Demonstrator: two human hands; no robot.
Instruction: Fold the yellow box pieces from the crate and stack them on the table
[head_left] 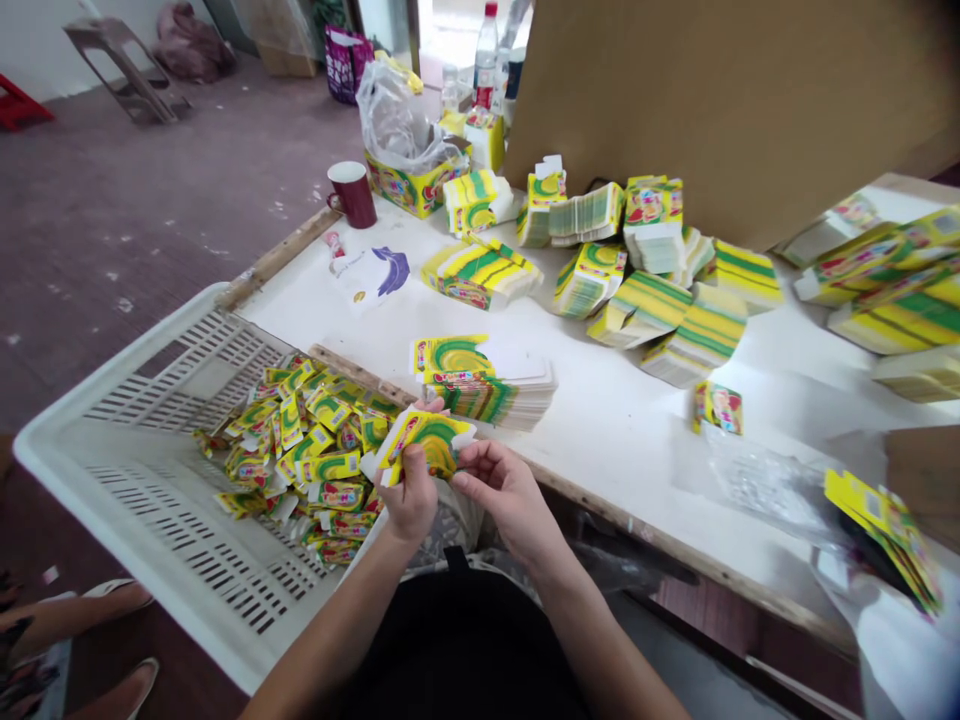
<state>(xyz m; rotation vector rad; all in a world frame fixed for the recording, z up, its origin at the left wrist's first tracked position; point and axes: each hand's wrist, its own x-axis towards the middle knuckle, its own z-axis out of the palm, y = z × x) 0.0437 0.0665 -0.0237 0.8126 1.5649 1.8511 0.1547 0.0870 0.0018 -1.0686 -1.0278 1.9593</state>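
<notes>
My left hand (411, 500) grips a small yellow-and-green printed carton (429, 440), thumb across its front face. At the carton's right end, the thumb and fingers of my right hand (514, 500) pinch its edge near a white flap. Just beyond my hands, a fanned stack of flat cartons (499, 400) lies at the table's near edge. To the left, a white plastic crate (169, 455) holds a heap of small yellow cartons (315, 460).
Bundles of flat cartons (641, 300) cover the back of the white table (300, 270). A maroon mug (352, 195), a display box (409, 185) with a plastic bag and a bottle (486, 60) stand behind. Another person's feet (120, 600) show lower left.
</notes>
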